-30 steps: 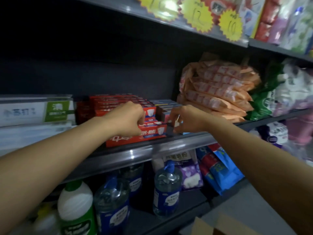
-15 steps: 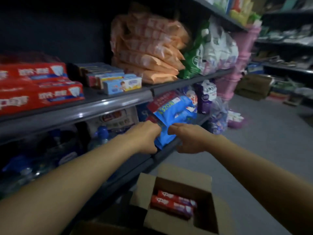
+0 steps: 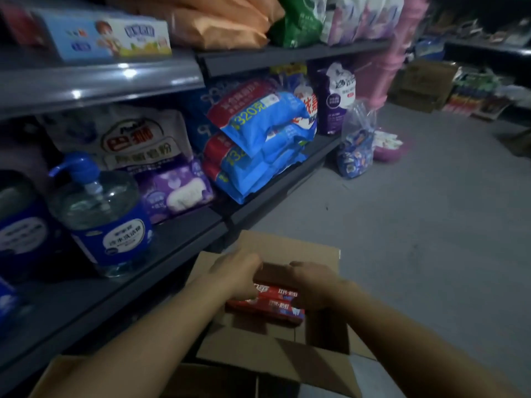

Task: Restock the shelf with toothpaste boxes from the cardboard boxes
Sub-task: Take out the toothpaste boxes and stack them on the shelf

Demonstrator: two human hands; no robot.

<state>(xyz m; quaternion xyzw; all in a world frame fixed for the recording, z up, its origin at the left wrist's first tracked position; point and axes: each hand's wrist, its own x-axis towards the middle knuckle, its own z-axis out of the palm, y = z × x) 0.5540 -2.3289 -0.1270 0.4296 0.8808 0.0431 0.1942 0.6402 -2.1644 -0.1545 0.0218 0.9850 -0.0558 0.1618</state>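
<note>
An open cardboard box [image 3: 273, 353] stands on the floor below the shelves, with red toothpaste boxes [image 3: 275, 303] lying inside. My left hand [image 3: 238, 275] curls over the left end of the red boxes. My right hand [image 3: 314, 282] closes over their right end. Both hands are inside the carton, fingers wrapped on the stack. The shelf [image 3: 94, 81] that carries toothpaste is at the upper left, where a light blue children's toothpaste box [image 3: 106, 38] shows at its edge.
On the lower shelf [image 3: 178, 239] stand blue pump bottles [image 3: 100, 214], purple packs and blue detergent bags [image 3: 258, 145]. A second carton flap [image 3: 69, 374] is at bottom left. Grey floor [image 3: 431, 225] extends right, with a plastic bag [image 3: 356, 145] and distant cartons.
My view dropped from the toothpaste shelf to the floor. Both hands left the shelf, came down past the lower shelf and into the cardboard box, closing on the red toothpaste boxes.
</note>
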